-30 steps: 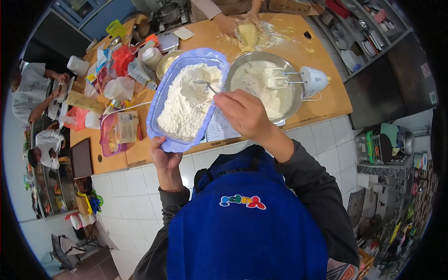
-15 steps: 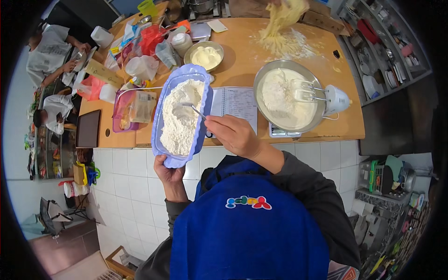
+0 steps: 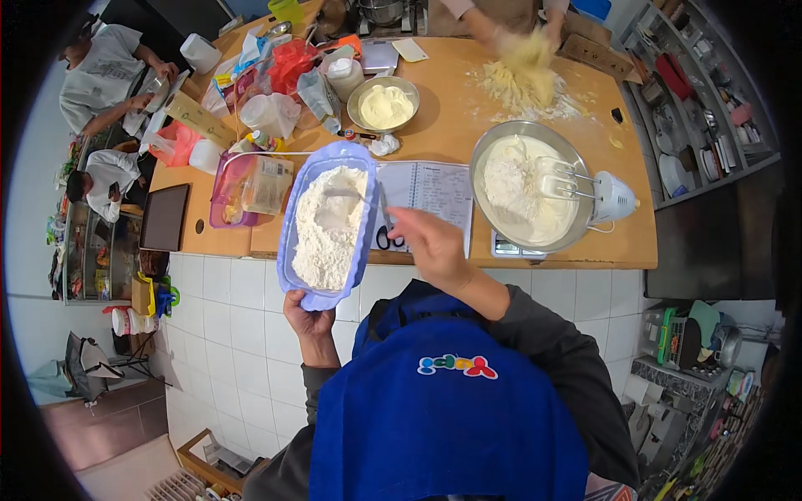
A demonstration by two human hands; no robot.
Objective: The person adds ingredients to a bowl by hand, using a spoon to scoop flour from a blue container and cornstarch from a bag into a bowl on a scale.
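— Changed since a moment ago? Spoon (image 3: 347, 200) no longer raised over the flour; now dipped into the heap inside the lilac-blue plastic tub (image 3: 364, 250), bowl of the spoon part buried near the far end. Tub also swung a little, now standing clear of the steel mixing bowl (image 3: 528, 194) rather than overlapping its rim.

— Meaning for the work? Probably another scoop being loaded, not one being tipped out; mixing bowl with its white batter and the hand mixer (image 3: 603, 197) resting in it untouched for the moment.

— Left hand (image 3: 307, 319)? Under the near short end of the tub, fingers curled up around the base, thumb on the rim. Firm hold, tub carried off the wooden surface (image 3: 434, 125), hanging partly past its front edge over the tiled wall.

— Right hand (image 3: 433, 244)? Just right of the tub, above the open recipe sheet (image 3: 428, 194), fingers pinched closed on the spoon handle; exact grip hard to make out from behind the knuckles.

— Which way does the tub run? Long axis near to far, roughly away from the body, far end tipped slightly to the right. Spoon handle crossing it, slanting from the right hand leftward into the flour.

— Anything else close by? Small steel bowl of pale cream (image 3: 384, 103) beyond the tub; another person's hands (image 3: 522, 37) working crumbly dough at the far side.
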